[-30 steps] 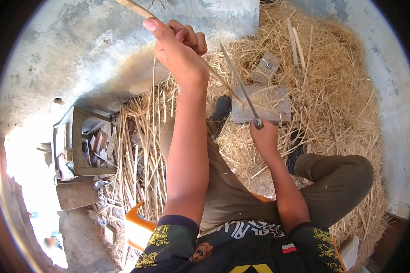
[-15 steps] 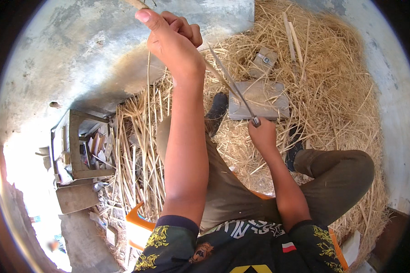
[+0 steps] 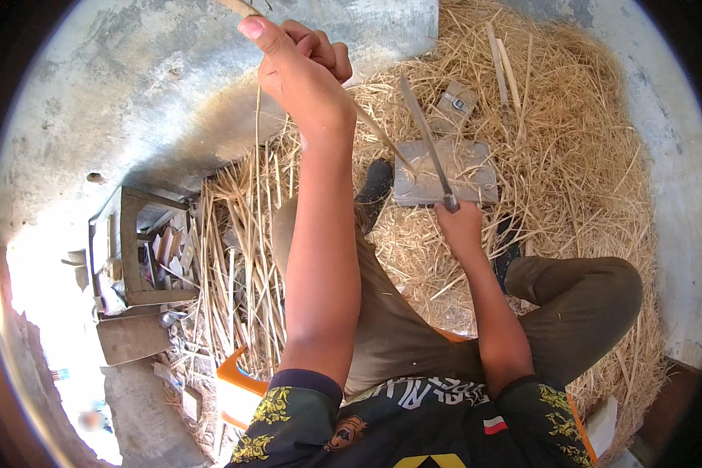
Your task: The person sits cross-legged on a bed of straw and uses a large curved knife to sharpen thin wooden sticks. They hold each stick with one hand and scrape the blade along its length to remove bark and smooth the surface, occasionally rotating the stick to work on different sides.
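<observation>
While the L hand [image 3: 308,74] is curled tight round a long pale strip [image 3: 374,129], the strip slants down to a flat grey block [image 3: 480,187], prob. so the block can prop its low end. The R hand [image 3: 462,226], nearer the body, is wrapped round a long knife [image 3: 429,144], w/ the blade pointing away, maybe to keep the body safe. The blade is just R of the strip & looks apart from it, but can't tell how high it is over the block. The strip's top is cut off past the L hand, & a bit hides behind it. Most of the handle is inside the R hand. Loose straw [image 3: 585,156] beyond the R hand also litters the block, so the strip's tip is hard to see.
</observation>
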